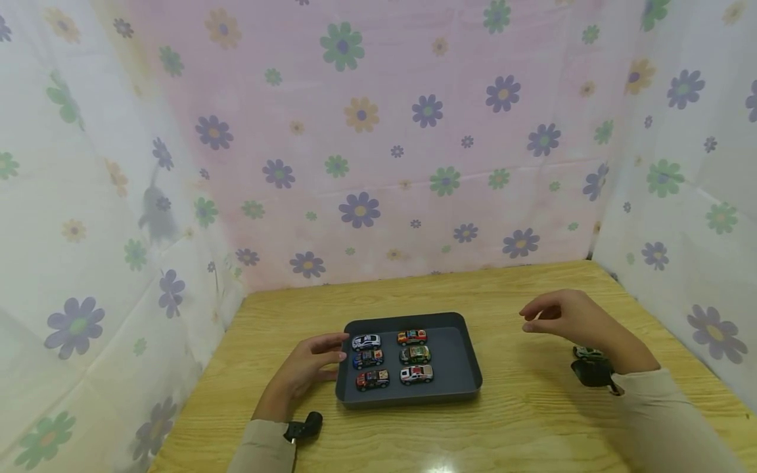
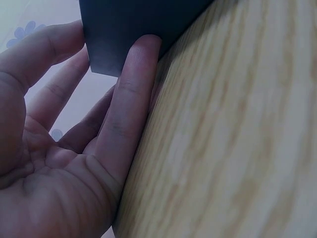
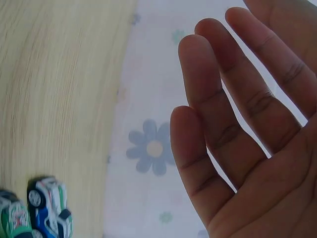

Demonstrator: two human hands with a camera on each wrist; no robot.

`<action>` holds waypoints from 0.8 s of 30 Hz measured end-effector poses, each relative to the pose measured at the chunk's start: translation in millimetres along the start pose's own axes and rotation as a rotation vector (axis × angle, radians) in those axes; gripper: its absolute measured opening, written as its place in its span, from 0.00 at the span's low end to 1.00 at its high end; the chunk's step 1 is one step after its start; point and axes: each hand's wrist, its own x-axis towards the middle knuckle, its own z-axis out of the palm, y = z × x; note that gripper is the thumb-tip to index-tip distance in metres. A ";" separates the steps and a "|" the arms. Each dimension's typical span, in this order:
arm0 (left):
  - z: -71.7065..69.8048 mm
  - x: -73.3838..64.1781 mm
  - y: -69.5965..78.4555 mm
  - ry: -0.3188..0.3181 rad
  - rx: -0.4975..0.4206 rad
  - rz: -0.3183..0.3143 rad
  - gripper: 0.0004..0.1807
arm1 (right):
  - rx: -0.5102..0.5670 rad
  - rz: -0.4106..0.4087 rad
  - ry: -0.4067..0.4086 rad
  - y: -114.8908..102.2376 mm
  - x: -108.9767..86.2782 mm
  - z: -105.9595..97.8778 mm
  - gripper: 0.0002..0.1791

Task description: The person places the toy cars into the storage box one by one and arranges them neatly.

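A dark grey tray [image 1: 461, 387] sits on the table with several toy cars in two columns. On its left side are a white-and-purple car [image 1: 367, 342], a blue car [image 1: 368, 359] and a red-and-black car [image 1: 372, 380]. Beside them stand an orange-red car [image 1: 412, 337], a green car [image 1: 415, 355] and a white-and-red car [image 1: 416, 374]. My left hand [image 1: 310, 362] touches the tray's left wall from outside, its fingers [image 2: 141, 64] extended against a corner. To the right of the tray, my right hand [image 1: 564, 318] hovers over the table, fingers loosely bent, holding nothing.
Near my right wrist, a green-and-white toy car [image 1: 588, 353] is partly hidden by the wrist camera. In the right wrist view, a blue-and-white car [image 3: 49, 206] lies beside a green one [image 3: 15, 218]. Flowered cloth [image 1: 402, 164] encloses the wooden table [image 1: 503, 433] at the back and sides.
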 end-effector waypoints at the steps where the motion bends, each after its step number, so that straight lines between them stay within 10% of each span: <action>1: 0.2 0.0 -0.1 0.000 -0.001 0.000 0.29 | -0.002 0.008 0.009 0.7 -2.3 -2.3 0.14; 24: 1.2 -1.8 2.6 -0.003 0.001 -0.001 0.30 | -0.008 0.228 0.091 73.8 -29.7 -20.7 0.28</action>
